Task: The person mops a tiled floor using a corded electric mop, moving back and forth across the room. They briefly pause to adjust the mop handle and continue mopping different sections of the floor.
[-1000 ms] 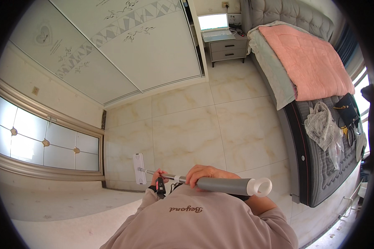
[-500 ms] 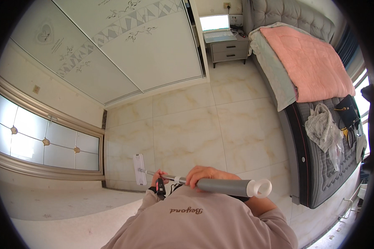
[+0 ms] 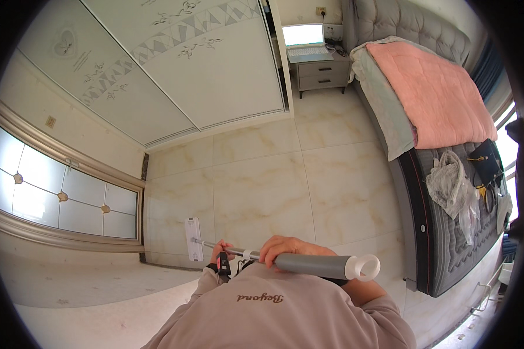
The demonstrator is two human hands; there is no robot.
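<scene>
A flat mop (image 3: 317, 264) slants across my front, its thick grey grip and white hanging loop at the right. My right hand (image 3: 285, 249) wraps over the upper end of the grip beside the white collar. Lower on the thin metal pole, my left hand (image 3: 222, 250) is closed round it, a black device strapped at that wrist. The white rectangular mop head (image 3: 194, 239) lies on the tiled floor at the left, near the wall. Whatever pad is under the head is hidden.
Pale marbled tiles (image 3: 256, 186) cover the floor. A white sliding wardrobe (image 3: 215, 75) stands ahead, a frosted-glass door (image 3: 64, 198) at the left. On the right is a bed (image 3: 448, 267) with a pink quilt (image 3: 436, 93) and plastic bags (image 3: 448, 183). A nightstand (image 3: 323, 75) carries an open laptop (image 3: 305, 41).
The view has shifted very slightly. Both hands keep their grip on the mop, and its head stays at nearly the same place on the floor.
</scene>
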